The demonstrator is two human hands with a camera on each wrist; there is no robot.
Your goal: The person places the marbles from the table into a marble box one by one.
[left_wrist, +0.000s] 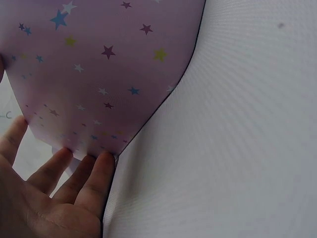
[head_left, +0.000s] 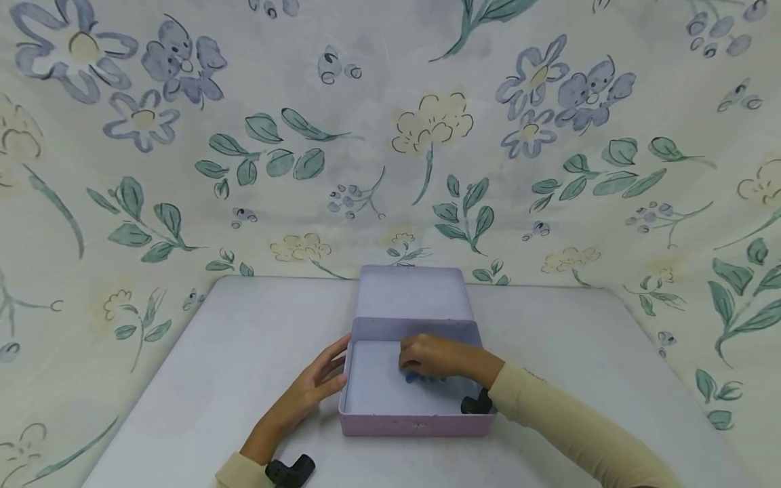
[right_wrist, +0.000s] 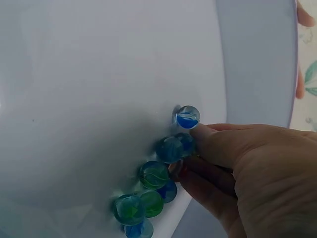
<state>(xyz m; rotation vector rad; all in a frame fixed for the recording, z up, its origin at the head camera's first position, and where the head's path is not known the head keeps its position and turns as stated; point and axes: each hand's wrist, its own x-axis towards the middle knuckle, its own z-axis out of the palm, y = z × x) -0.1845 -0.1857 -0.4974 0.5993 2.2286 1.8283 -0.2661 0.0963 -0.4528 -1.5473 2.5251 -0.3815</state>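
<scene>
A lidded tin box, pink-purple outside and pale inside, stands open on the table. In the left wrist view its outer wall is printed with small stars. My left hand rests fairly straight fingers and thumb against the box's left side. Inside the box, my right hand reaches down with curled fingers to a cluster of glass marbles. The right wrist view shows thumb and fingers around blue marbles, with a clear-and-blue marble at the thumb tip. Several blue and green marbles lie alongside.
The raised lid leans back at the box's far side. A white table surrounds the box, with a flower-patterned cloth behind it. Black wrist devices sit at both cuffs.
</scene>
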